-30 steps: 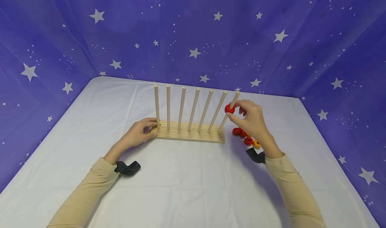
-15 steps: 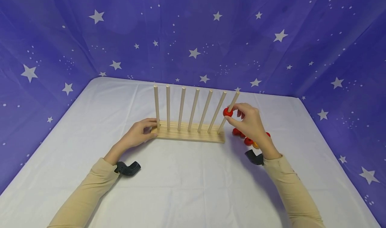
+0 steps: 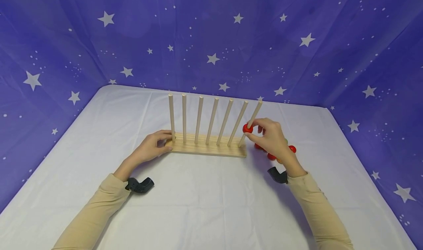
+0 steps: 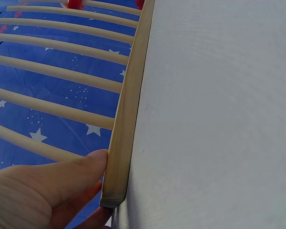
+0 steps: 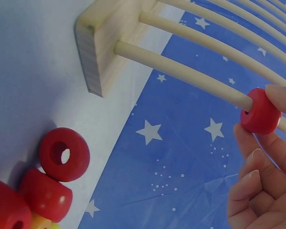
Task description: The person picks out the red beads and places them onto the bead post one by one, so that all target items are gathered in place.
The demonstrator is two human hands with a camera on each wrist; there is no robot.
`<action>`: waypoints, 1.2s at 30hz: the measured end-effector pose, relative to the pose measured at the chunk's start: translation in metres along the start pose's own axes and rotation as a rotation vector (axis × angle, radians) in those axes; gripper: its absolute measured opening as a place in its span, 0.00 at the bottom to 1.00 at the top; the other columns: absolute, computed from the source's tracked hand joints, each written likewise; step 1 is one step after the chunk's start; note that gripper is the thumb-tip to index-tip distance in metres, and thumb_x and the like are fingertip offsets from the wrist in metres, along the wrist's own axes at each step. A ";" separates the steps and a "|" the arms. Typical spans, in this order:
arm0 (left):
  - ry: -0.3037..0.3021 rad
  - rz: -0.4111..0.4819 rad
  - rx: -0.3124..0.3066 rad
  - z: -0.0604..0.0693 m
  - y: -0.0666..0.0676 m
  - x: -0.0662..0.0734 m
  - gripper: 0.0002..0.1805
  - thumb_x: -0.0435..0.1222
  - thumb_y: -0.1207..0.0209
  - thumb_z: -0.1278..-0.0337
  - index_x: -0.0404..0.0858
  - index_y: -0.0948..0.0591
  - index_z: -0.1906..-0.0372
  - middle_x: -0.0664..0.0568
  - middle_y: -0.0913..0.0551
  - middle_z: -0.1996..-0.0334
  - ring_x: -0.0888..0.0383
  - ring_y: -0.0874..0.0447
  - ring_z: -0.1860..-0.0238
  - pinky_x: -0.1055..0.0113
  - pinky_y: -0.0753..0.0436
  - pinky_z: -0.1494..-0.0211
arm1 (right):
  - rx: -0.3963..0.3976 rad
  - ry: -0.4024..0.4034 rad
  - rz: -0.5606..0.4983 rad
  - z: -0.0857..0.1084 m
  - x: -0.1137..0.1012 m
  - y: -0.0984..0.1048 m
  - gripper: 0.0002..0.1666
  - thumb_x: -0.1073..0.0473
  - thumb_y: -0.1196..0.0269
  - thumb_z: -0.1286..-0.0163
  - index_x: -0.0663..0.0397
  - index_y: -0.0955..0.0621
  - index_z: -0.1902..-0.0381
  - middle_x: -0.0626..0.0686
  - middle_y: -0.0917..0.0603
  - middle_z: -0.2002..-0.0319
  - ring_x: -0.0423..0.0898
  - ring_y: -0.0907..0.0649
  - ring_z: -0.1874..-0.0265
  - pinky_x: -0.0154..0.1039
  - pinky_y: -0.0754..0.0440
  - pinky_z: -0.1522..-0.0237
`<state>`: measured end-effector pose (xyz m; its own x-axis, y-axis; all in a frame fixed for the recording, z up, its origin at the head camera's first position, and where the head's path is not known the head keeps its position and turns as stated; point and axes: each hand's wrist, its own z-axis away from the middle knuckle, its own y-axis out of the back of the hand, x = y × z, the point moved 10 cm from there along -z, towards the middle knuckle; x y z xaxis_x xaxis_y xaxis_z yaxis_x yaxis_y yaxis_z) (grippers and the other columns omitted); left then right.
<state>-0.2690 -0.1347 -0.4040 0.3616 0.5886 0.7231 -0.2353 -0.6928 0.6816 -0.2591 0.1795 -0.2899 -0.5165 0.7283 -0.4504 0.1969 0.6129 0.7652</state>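
Observation:
A pale wooden peg stand point(image 3: 206, 148) carries a row of several upright pegs. My left hand point(image 3: 152, 146) grips its left end, thumb at the front edge and fingers behind; the thumb point(image 4: 81, 171) also shows against the base in the left wrist view. At the other end, my right hand point(image 3: 271, 137) pinches a red bead point(image 3: 247, 129) between thumb and fingers. The rightmost peg point(image 3: 255, 114) passes through this bead, which sits partway down, above the base. In the right wrist view the threaded bead point(image 5: 261, 112) is apart from the base.
Several loose red beads point(image 5: 64, 153), with some yellow among them, lie on the white cloth point(image 3: 198, 213) right of the stand, partly hidden by my right hand. Black wrist mounts point(image 3: 140, 185) sit on both wrists. A blue starry backdrop point(image 3: 185, 29) surrounds the table.
My right hand has moved down and slightly left, sliding the red bead lower along the rightmost peg. My left hand and the stand have stayed in place.

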 end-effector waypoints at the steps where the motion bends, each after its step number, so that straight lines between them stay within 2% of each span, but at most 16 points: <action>1: 0.001 0.000 0.000 0.000 0.000 0.000 0.24 0.31 0.38 0.46 0.27 0.25 0.43 0.36 0.30 0.36 0.37 0.34 0.34 0.47 0.30 0.33 | -0.009 -0.003 0.002 0.000 0.001 -0.001 0.08 0.57 0.29 0.47 0.48 0.18 0.69 0.48 0.17 0.73 0.42 0.26 0.75 0.30 0.31 0.74; 10: 0.007 0.014 -0.003 0.002 -0.001 0.000 0.24 0.30 0.38 0.46 0.27 0.26 0.43 0.36 0.30 0.36 0.37 0.36 0.33 0.47 0.31 0.32 | -0.089 -0.041 -0.001 0.004 0.008 -0.015 0.08 0.58 0.30 0.47 0.50 0.17 0.68 0.51 0.15 0.72 0.44 0.25 0.75 0.30 0.31 0.77; 14: 0.004 0.004 -0.003 0.001 0.000 0.000 0.24 0.30 0.39 0.46 0.27 0.25 0.43 0.36 0.31 0.36 0.37 0.35 0.33 0.46 0.31 0.32 | -0.111 -0.028 -0.001 0.004 0.009 -0.021 0.08 0.59 0.29 0.48 0.50 0.16 0.68 0.51 0.15 0.72 0.46 0.24 0.75 0.30 0.31 0.77; 23: -0.010 -0.013 -0.004 -0.002 0.003 0.001 0.24 0.30 0.38 0.46 0.28 0.25 0.43 0.36 0.30 0.36 0.36 0.35 0.33 0.45 0.31 0.32 | -0.172 -0.067 0.029 0.006 0.019 -0.034 0.09 0.57 0.28 0.49 0.50 0.15 0.69 0.54 0.15 0.74 0.43 0.26 0.78 0.29 0.34 0.79; 32: -0.002 0.002 -0.008 -0.002 0.001 0.000 0.24 0.31 0.39 0.46 0.27 0.25 0.43 0.36 0.31 0.36 0.36 0.36 0.33 0.45 0.32 0.32 | -0.254 -0.109 0.030 0.008 0.026 -0.047 0.10 0.56 0.28 0.49 0.49 0.16 0.68 0.50 0.14 0.71 0.41 0.29 0.78 0.30 0.34 0.79; 36: -0.002 -0.002 -0.004 0.000 -0.001 -0.001 0.24 0.31 0.39 0.46 0.27 0.26 0.43 0.36 0.31 0.36 0.36 0.36 0.33 0.45 0.32 0.32 | -0.298 -0.145 0.037 0.010 0.030 -0.054 0.11 0.55 0.28 0.49 0.51 0.16 0.68 0.50 0.16 0.74 0.41 0.31 0.80 0.30 0.36 0.80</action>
<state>-0.2695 -0.1347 -0.4052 0.3641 0.5892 0.7213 -0.2381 -0.6898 0.6837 -0.2773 0.1712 -0.3496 -0.3854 0.7976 -0.4640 -0.0504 0.4839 0.8737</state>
